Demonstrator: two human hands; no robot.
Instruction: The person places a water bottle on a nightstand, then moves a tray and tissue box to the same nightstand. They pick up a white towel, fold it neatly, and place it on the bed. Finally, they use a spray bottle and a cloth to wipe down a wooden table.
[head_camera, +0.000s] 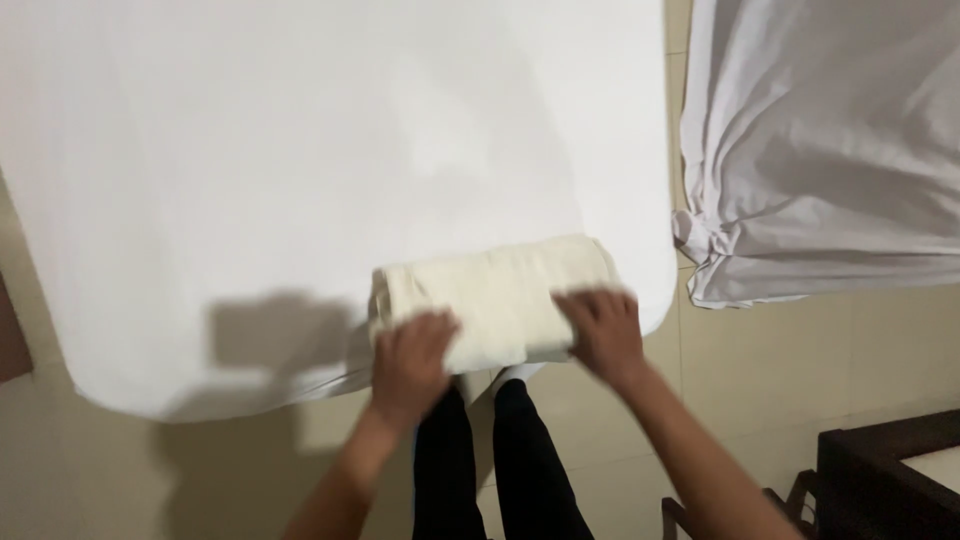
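A cream rolled towel (500, 295) lies near the front edge of a bed with a white sheet (280, 170). My left hand (412, 362) presses on the roll's left end, fingers curled over it. My right hand (603, 330) rests on the roll's right part, fingers spread on the cloth. Both hands touch the towel from the near side. My legs in dark trousers (500, 460) stand right below the roll.
A second bed with a rumpled white sheet (820, 150) stands at the right, across a narrow gap of beige tiled floor (800, 360). A dark wooden piece of furniture (880, 480) sits at the lower right corner.
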